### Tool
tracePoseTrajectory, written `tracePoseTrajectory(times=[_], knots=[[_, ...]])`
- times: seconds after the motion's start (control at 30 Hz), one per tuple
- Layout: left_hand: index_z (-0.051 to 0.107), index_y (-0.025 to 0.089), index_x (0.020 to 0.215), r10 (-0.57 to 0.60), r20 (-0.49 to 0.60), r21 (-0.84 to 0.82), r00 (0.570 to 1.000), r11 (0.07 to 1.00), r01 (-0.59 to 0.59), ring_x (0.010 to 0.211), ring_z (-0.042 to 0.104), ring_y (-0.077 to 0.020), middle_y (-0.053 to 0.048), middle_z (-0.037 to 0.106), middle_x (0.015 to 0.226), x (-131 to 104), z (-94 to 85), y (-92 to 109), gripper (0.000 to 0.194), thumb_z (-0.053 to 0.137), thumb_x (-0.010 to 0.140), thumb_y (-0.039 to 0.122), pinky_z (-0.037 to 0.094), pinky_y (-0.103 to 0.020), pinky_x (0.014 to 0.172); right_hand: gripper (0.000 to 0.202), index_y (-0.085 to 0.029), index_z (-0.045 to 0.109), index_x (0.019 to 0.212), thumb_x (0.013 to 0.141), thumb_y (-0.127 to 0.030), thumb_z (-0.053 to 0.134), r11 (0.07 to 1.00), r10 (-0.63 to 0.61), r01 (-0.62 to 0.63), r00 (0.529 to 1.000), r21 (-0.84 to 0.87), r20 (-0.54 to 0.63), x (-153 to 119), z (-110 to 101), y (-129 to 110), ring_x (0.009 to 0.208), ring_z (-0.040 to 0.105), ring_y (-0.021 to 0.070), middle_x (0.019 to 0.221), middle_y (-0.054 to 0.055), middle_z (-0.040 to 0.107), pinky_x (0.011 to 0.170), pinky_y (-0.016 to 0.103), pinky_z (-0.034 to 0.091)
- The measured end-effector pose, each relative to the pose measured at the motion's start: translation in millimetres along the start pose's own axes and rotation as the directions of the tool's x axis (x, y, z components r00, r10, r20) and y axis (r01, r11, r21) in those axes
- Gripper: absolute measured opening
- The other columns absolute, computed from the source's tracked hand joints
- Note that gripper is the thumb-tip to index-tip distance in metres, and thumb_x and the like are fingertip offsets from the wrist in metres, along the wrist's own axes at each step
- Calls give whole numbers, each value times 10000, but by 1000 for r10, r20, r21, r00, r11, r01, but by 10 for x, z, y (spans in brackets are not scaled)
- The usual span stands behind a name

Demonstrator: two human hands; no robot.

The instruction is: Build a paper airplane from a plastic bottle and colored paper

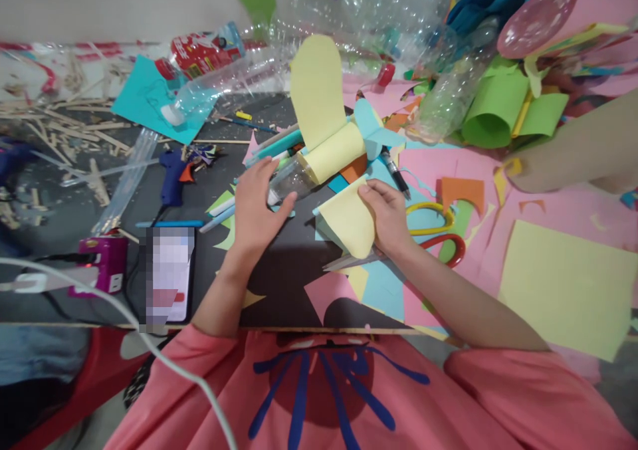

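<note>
My right hand [387, 216] pinches a pale yellow paper piece [346, 214] with one rounded end, thumb on top. My left hand [256, 204] has its thumb spread from the fingers, beside the neck of a small clear plastic bottle [292, 179]; whether it touches the bottle I cannot tell. Yellow paper [339, 152] wraps the bottle's body, and a long yellow paper wing [316, 84] stands up from it. Light blue paper flaps [371, 131] stick out at the bottle's far end. Scissors [432, 219] with yellow and red handles lie under and beside my right hand.
A blue glue gun [173, 174], a phone [169, 274] and a purple power box [102, 264] lie left. Wood sticks [64, 124] are scattered behind them. Plastic bottles [239, 71] line the back. A yellow sheet [568, 287] lies right, below another person's arm [573, 141].
</note>
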State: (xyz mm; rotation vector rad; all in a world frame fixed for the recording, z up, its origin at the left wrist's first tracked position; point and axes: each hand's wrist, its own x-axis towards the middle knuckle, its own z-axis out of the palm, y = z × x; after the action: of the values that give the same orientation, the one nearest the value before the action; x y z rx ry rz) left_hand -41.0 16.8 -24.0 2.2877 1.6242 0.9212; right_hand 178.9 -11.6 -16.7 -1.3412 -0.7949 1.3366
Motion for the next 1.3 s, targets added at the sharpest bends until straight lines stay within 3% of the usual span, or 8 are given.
tracePoseTrajectory(times=[0.27, 0.43, 0.53, 0.6, 0.7, 0.87, 1.07, 1.3], knots=[[614, 196, 1240, -154, 155, 26, 976, 988, 152, 1144, 614, -295, -118, 685, 1227, -12, -66, -37, 481, 597, 853, 481, 452, -426, 1008, 278, -225, 628, 606, 677, -458, 762, 999, 21, -18, 994, -28, 106, 13, -5, 26, 601, 516, 124, 632, -37, 570, 568, 266, 431], [479, 183, 1404, -219, 339, -72, 915, 964, 257, 822, 671, -214, -27, 720, 894, -38, -211, 135, 679, 616, 797, 455, 500, -314, 768, 259, -230, 652, 598, 734, -430, 742, 992, -109, 120, 976, -44, 187, 42, -15, 43, 1139, 600, 225, 1148, 11, 680, 1001, 381, 447], [553, 187, 1324, -163, 463, -147, 872, 955, 256, 609, 603, -162, 17, 672, 715, -39, -230, 198, 594, 583, 802, 469, 461, -273, 631, 311, -231, 641, 596, 735, -487, 751, 991, -132, 137, 969, -10, 207, 26, -13, 23, 1253, 564, 250, 1286, 7, 647, 1095, 425, 394], [659, 192, 1082, -102, 448, -218, 888, 951, 219, 625, 597, -162, -10, 672, 737, -34, -205, 213, 405, 542, 824, 482, 462, -277, 618, 344, -227, 633, 591, 725, -517, 762, 993, -120, 119, 966, 16, 230, 6, -13, 14, 1252, 576, 260, 1333, 6, 631, 1094, 441, 404], [580, 205, 769, -95, 338, -321, 936, 923, 210, 772, 633, -181, -61, 681, 855, -38, -131, 202, 299, 511, 847, 484, 495, -279, 651, 358, -223, 640, 602, 735, -534, 759, 994, -106, 101, 948, 31, 301, -21, -18, 14, 1246, 592, 270, 1372, 3, 614, 1086, 459, 418], [497, 209, 1091, -276, 354, -465, 894, 777, 424, 594, 601, -132, 3, 646, 749, -83, -41, 136, 541, 632, 744, 602, 487, -239, 557, 368, -224, 641, 587, 759, -531, 750, 995, -100, 103, 918, 13, 383, -48, -20, 21, 1244, 594, 269, 1344, 10, 637, 1076, 472, 430], [545, 176, 1188, -295, 215, -331, 931, 875, 354, 965, 694, -299, -138, 691, 1096, -106, -11, 63, 791, 586, 693, 792, 572, -373, 746, 324, -229, 693, 642, 778, -519, 741, 993, -95, 115, 879, -14, 467, -55, -25, 29, 1164, 637, 253, 1250, 59, 666, 1023, 463, 468], [606, 204, 721, -434, 357, -435, 827, 707, 558, 400, 546, -181, -32, 542, 479, -168, 36, -50, 703, 278, 858, 810, 474, -333, 407, 365, -199, 636, 585, 749, -501, 759, 1000, -16, 20, 894, -5, 449, -53, -27, -17, 1067, 671, 230, 1183, 57, 698, 940, 415, 509]])
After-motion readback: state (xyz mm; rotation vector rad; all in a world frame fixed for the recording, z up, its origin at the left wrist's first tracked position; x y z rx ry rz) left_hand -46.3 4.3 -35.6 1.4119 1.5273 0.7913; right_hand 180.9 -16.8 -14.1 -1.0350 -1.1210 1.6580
